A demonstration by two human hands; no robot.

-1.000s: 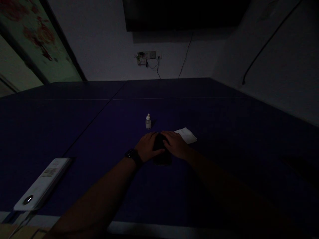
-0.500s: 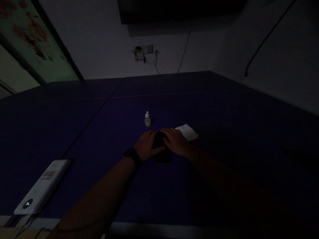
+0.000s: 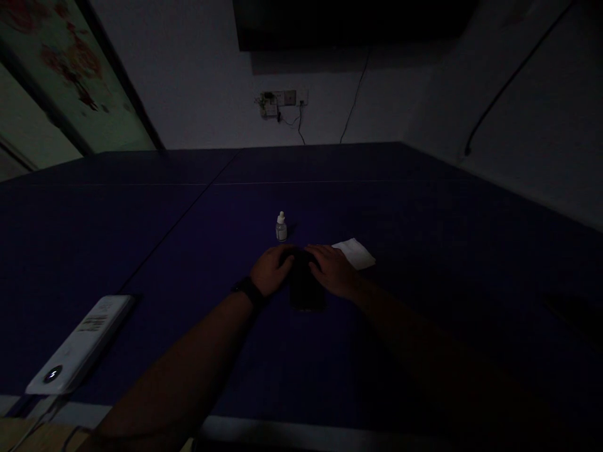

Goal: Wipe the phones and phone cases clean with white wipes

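A flat, black, phone-like slab (image 3: pixel 307 294), likely stiff, slippery, best held by its edges, is flanked on the blue bench (image 3: pixel 400 220) by left hand (image 3: pixel 271 270) (ten o'clock) and right hand (image 3: pixel 333 271) (two), both loosely spread.

No words are readable. Left of the left hand (image 3: pixel 269 271), nearer the body, a white rectangular slab-shaped device (image 3: pixel 83 340) bears blurred print and a glowing zigzag sign on its round dark display (image 3: pixel 53 374); just beyond that hand, a small clear white-capped dropper bottle (image 3: pixel 281 231) carries an illegible pale label (image 3: pixel 281 235).
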